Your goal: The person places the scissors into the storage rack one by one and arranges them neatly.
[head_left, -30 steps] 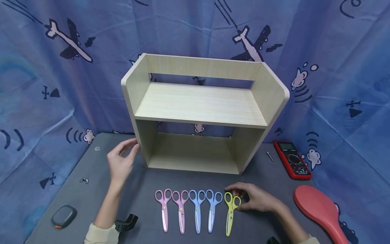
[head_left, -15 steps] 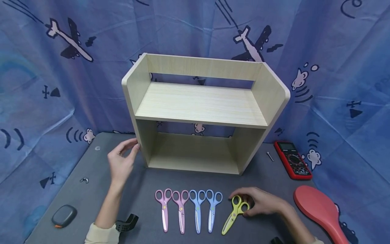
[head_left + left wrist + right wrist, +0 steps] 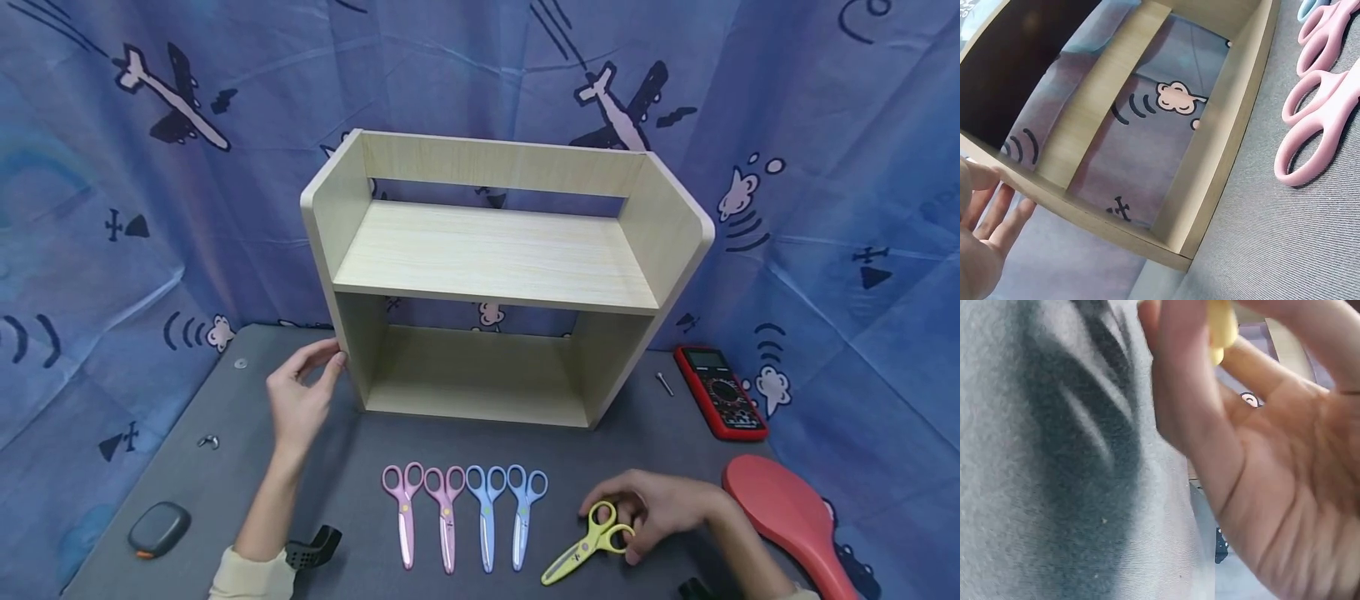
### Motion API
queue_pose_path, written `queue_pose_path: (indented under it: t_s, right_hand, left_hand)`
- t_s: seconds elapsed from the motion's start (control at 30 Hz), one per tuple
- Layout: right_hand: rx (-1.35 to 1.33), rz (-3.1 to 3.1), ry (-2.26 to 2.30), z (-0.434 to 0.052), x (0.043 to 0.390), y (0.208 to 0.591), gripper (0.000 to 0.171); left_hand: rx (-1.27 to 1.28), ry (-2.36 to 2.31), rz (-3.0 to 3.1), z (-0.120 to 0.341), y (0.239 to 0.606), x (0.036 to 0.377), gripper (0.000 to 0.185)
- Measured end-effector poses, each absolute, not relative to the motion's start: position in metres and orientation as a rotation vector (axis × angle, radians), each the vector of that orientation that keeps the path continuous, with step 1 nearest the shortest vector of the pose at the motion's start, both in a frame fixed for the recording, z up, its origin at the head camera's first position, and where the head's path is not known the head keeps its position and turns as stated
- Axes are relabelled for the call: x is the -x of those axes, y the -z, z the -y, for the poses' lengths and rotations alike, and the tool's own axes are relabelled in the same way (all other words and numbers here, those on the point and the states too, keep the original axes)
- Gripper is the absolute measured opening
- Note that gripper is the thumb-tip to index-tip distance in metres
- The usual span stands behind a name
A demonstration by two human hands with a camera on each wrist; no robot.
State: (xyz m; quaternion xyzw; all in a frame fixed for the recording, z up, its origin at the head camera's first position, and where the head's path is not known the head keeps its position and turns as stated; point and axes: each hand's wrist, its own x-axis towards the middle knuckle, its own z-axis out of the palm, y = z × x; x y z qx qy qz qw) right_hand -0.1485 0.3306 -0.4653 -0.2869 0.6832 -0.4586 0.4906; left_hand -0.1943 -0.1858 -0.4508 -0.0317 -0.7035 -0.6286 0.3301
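Scissors [image 3: 587, 547], yellow, in the right hand's [image 3: 663, 505] grip.
I see them slanted; the left hand [image 3: 300, 406] pinches a side edge of the shelf [image 3: 495, 254].

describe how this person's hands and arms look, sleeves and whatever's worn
The left hand and the right hand are ungloved. The left sleeve is cream; a bent black piece with small holes sits at its cuff. On the right, only an edge of a cream sleeve and part of a black fitting show.
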Motion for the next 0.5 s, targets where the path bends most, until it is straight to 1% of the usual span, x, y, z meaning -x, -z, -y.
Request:
queue_pose_path:
  t_s: [0.13,0.37,0.5]
  right_hand:
    - [0.69,-1.573,1.14,-0.333,0.145,0.461,0.066]
    - [0.702,-1.643,1.141,-0.327,0.135,0.446,0.056]
    - [0.752,-1.734,1.157,-0.323,0.13,0.432,0.053]
  left_hand:
    - [0.086,1.649,1.837,0.185,0.45,0.195,0.022]
    - [0.073,1.656,1.849,0.185,0.45,0.194,0.022]
    - [0.074,1.66,1.857,0.184,0.449,0.193,0.021]
